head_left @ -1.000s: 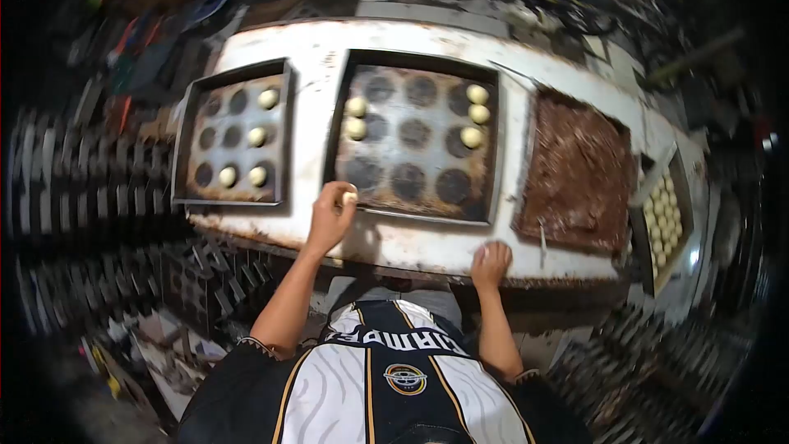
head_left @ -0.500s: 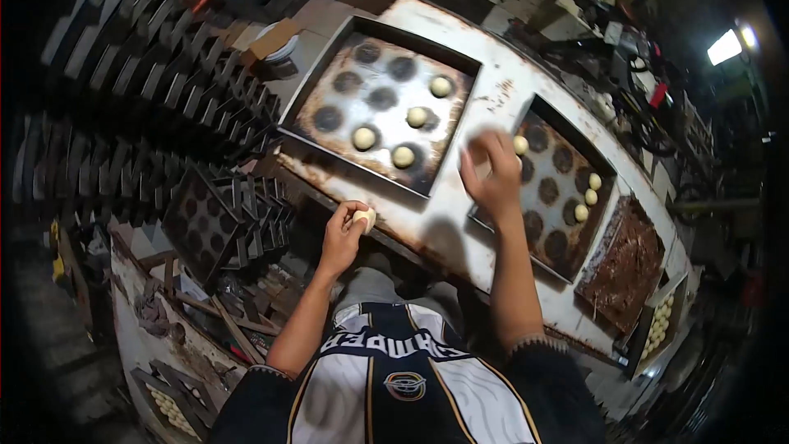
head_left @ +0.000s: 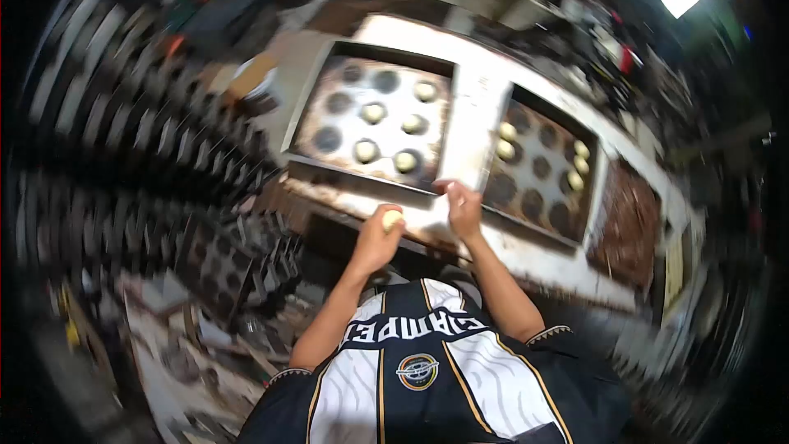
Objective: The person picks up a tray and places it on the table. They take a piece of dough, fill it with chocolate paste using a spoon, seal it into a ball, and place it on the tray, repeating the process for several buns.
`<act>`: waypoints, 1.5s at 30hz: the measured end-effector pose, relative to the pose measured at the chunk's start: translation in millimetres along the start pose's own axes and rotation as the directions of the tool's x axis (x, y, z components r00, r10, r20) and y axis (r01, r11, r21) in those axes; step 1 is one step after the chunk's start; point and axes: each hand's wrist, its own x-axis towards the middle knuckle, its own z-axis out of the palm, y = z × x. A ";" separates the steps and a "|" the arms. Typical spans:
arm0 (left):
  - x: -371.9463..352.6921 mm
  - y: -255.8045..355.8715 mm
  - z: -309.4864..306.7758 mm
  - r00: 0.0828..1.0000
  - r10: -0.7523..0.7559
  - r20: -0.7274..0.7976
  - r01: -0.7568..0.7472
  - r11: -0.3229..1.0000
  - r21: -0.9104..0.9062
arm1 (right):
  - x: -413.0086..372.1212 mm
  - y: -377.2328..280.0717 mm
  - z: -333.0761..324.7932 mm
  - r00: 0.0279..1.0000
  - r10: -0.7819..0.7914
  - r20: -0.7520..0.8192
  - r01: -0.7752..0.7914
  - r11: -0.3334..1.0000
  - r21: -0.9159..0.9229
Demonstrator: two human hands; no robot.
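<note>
My left hand (head_left: 380, 240) is closed around a pale dough ball (head_left: 392, 219), in front of the near edge of the worktable. My right hand (head_left: 463, 209) is over the white table, just by the near right corner of the left baking tray (head_left: 371, 174). Its fingers are loosely bent and apart, with nothing visible in them. Several dough balls sit in that tray, one near the middle (head_left: 373, 113), among dark round marks. In the right baking tray (head_left: 534, 230), two dough balls (head_left: 505, 150) lie along the left side and three (head_left: 581, 164) along the right.
A brown, rough-surfaced slab (head_left: 626, 222) lies on the table (head_left: 472, 99) right of the trays. Stacked dark trays (head_left: 131, 107) rise at my left, with another marked tray (head_left: 214, 271) below. A round white container (head_left: 256, 82) stands behind the left tray.
My right hand has moved left and nearer my left hand. Another dough ball now shows in the middle of the left tray. My left hand still holds its ball; the view has shifted.
</note>
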 end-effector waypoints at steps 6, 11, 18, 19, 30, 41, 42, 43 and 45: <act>19.4 72.2 138.2 0.692 0.050 0.720 -0.028 0.999 -0.042 | -85.5 8.9 -96.7 0.819 0.104 -0.564 -0.100 0.994 0.039; 45.4 77.6 175.6 0.584 0.060 0.810 0.157 0.970 -0.185 | -166.7 0.9 -313.7 0.324 -0.631 -0.705 -0.603 0.437 -0.668; 60.0 133.2 289.7 0.638 0.025 0.770 0.101 0.988 -0.116 | -236.3 168.0 -473.7 0.237 0.150 -0.960 -0.715 0.696 -0.068; 64.5 136.5 309.0 0.609 0.051 0.791 -0.060 0.998 -0.018 | -222.1 132.1 -476.7 0.366 0.119 -0.923 -0.754 0.619 -0.220; 47.7 188.5 431.2 0.826 -0.056 0.561 0.125 0.988 -0.086 | -183.2 66.2 -537.3 0.891 0.266 -0.368 -0.434 0.257 -0.864; 52.4 194.0 441.5 0.889 -0.035 0.456 0.127 0.977 -0.172 | -163.5 104.8 -571.1 0.884 0.468 -0.020 -0.280 0.494 -0.823; 52.1 194.9 441.7 0.895 -0.025 0.445 0.124 0.973 -0.195 | -154.9 110.9 -575.4 0.830 0.557 0.015 -0.312 0.487 -0.816; 52.5 195.7 441.7 0.901 -0.015 0.433 0.120 0.969 -0.217 | -147.4 115.7 -579.1 0.769 0.637 0.051 -0.342 0.478 -0.809; 49.1 194.4 446.3 0.912 0.003 0.409 0.098 0.969 -0.225 | -136.4 123.4 -588.3 0.784 0.617 0.072 -0.404 0.594 -0.696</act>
